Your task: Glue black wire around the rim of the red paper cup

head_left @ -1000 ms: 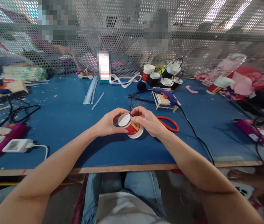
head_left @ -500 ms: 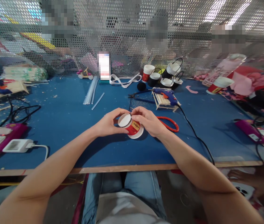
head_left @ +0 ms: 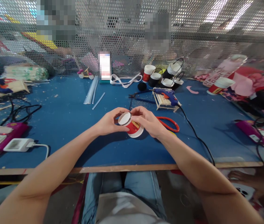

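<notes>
Paper cup (head_left: 132,126), round, red-walled, gripped by both hands.

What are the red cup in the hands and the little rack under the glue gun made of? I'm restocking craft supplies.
The red cup, held between left hand and right hand, looks like printed paper with a matte white base. The rack looks like pale bare wooden sticks, side by side; the glue gun looks like blue plastic.

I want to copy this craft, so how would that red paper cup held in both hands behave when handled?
The red paper cup is probably light, since fingertips of the left hand and right hand carry it. Thin paper walls would likely dent under a hard squeeze. It is round and tilted on its side, so it may roll if set down that way.
</notes>
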`<state>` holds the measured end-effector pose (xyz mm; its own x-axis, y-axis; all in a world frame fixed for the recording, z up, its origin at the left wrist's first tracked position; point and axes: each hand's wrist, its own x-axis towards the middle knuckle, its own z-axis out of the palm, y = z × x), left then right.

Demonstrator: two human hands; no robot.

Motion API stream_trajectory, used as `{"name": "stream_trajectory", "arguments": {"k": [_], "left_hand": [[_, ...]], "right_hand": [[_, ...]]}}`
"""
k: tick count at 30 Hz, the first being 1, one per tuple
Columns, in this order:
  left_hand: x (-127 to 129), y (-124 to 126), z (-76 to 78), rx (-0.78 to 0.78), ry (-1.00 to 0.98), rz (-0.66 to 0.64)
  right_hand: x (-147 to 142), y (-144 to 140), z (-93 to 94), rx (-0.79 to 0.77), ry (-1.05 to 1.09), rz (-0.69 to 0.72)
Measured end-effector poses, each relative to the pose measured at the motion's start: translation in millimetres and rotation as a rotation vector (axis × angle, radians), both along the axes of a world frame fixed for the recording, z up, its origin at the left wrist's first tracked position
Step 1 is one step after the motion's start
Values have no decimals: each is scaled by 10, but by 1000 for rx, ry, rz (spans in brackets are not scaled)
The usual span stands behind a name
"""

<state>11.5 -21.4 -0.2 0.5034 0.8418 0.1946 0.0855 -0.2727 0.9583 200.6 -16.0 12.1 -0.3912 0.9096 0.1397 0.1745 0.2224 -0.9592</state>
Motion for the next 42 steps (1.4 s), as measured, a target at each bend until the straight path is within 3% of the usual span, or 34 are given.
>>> {"name": "stream_trajectory", "arguments": {"k": [42], "left_hand": [[2, 4, -11, -21, -14, 2]], "right_hand": [[-10, -33, 11, 78, -45, 25]]}}
